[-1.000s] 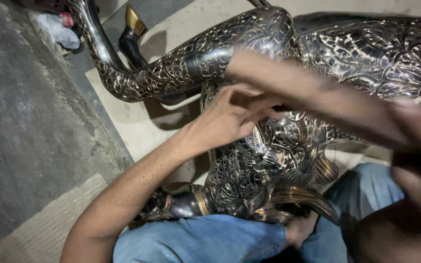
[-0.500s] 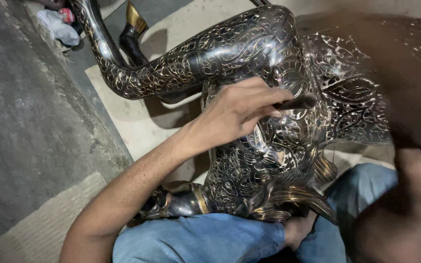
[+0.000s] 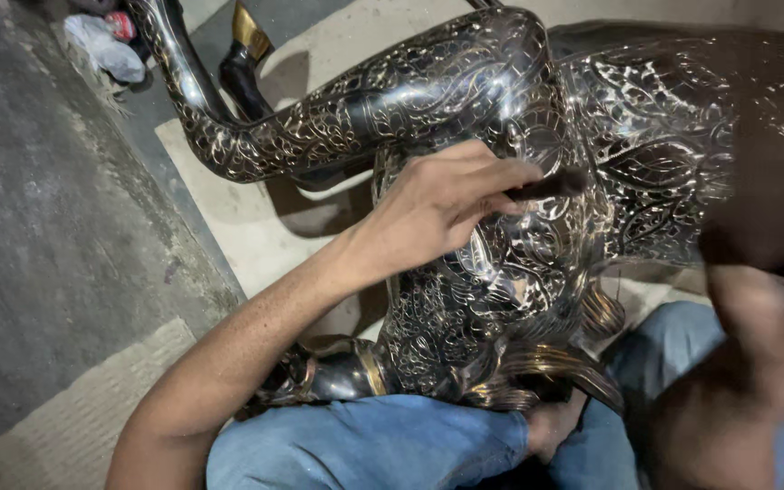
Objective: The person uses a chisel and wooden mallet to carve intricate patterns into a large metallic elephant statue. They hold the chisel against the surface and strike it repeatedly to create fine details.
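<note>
A large dark metal animal statue, engraved all over with silver leaf patterns, lies across my lap on my blue jeans. My left hand rests on its body and pinches a short dark rod-like tool, whose tip is against the engraved surface. My right hand is a dark motion blur at the right edge, raised over the statue's flank. What it holds is not visible. One bent leg of the statue stretches up to the left.
Grey concrete floor fills the left side, with a beige mat under the statue. A crumpled white bag and a black and gold hoof lie at the top left. Gold bands ring the statue's lower end.
My right forearm, which crossed over the statue a second ago, has swung away to the right edge. My left hand has stayed on the statue with the tool.
</note>
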